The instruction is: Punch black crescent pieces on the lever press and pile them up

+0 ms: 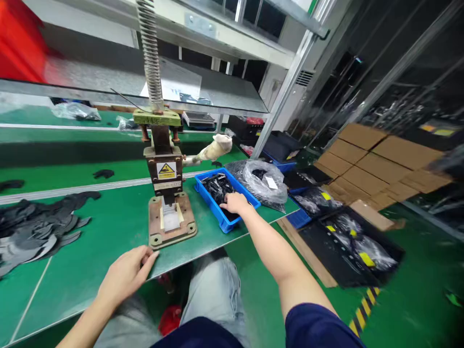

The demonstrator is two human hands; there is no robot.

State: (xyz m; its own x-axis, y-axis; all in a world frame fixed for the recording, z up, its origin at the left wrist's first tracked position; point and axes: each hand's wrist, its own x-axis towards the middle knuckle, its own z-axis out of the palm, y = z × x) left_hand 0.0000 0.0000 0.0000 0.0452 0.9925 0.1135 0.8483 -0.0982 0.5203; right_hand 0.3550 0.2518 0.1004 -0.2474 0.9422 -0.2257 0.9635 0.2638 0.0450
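Green table (123, 217): black parts (217, 186) in a blue tray (225, 226) lie just beyond the curled right grip (235, 203), hold unclear.

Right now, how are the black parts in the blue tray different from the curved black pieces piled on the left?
The black parts sit inside the blue tray; the curved black pieces lie loose on the green tabletop. The tray parts look small and narrow, while the piled pieces look bigger, flat and curved. The right hand reaches in at the tray parts; neither hand is at the pile. Both are dark and heaped together.
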